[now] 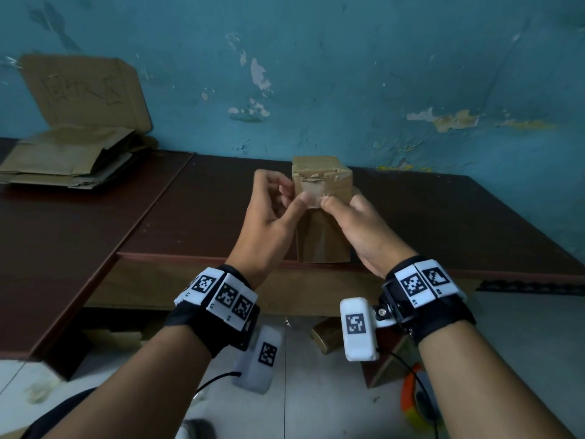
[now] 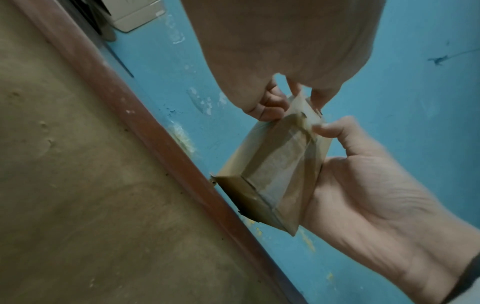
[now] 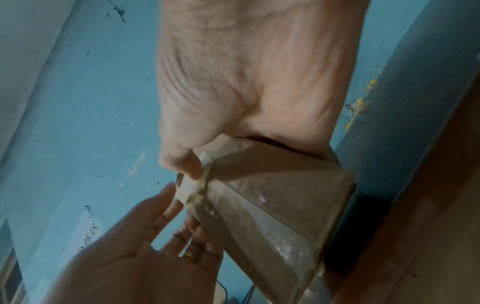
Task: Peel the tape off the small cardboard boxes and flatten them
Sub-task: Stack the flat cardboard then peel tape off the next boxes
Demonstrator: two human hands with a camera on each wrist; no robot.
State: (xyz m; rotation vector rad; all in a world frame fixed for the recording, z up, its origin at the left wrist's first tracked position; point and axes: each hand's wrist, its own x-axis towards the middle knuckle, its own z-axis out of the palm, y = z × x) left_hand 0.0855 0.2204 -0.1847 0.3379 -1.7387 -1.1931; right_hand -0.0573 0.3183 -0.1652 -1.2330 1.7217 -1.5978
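Note:
A small brown cardboard box (image 1: 323, 236) wrapped in clear tape is held up over the front edge of the dark table (image 1: 190, 204). My right hand (image 1: 335, 205) grips the box from the right, thumb on its near face and fingers behind. My left hand (image 1: 296, 194) pinches a loosened end of tape (image 1: 311, 193) at the box's upper end. The left wrist view shows the box (image 2: 280, 170) lying in the right palm (image 2: 363, 185), with the left fingers (image 2: 270, 105) at the tape end. In the right wrist view the tape (image 3: 197, 189) is wrinkled at that corner.
A stack of flattened cardboard (image 1: 66, 156) lies at the table's back left. A cardboard sheet (image 1: 85, 90) leans on the blue wall behind it. On the floor under the table are another box (image 1: 326, 337) and an orange tape roll (image 1: 414, 403).

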